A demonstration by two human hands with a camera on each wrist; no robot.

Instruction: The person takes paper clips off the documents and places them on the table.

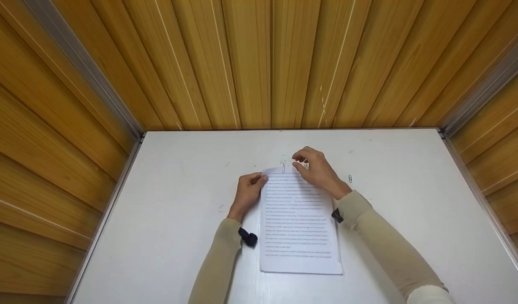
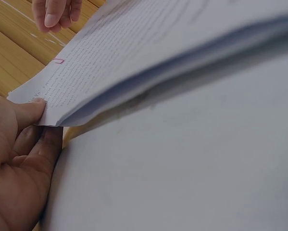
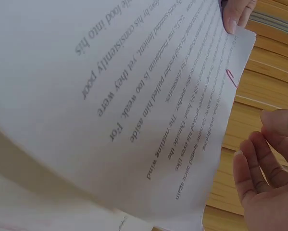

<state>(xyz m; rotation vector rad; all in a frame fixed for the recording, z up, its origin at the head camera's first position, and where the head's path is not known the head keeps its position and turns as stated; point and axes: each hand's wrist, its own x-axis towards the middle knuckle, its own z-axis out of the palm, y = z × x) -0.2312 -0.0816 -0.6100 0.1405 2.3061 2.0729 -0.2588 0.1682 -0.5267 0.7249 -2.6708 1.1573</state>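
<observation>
A stack of printed sheets [image 1: 299, 219] lies lengthwise in front of me. My left hand [image 1: 249, 191] pinches its upper left corner, thumb on top and fingers beneath, as the left wrist view shows. On the top edge sits a paper clip [image 1: 283, 169], which looks pinkish red in both wrist views [image 2: 59, 61]. My right hand [image 1: 316, 169] is above the upper right corner, its fingers loosely bent. In the right wrist view that hand [image 3: 271, 168] is apart from the paper edge, with nothing visible between thumb and fingers.
Another paper clip [image 1: 350, 178] lies on the white table [image 1: 166, 236], right of the right hand. Small dark marks dot the tabletop. Wood-patterned panels [image 1: 250, 63] rise behind the table and along both sides.
</observation>
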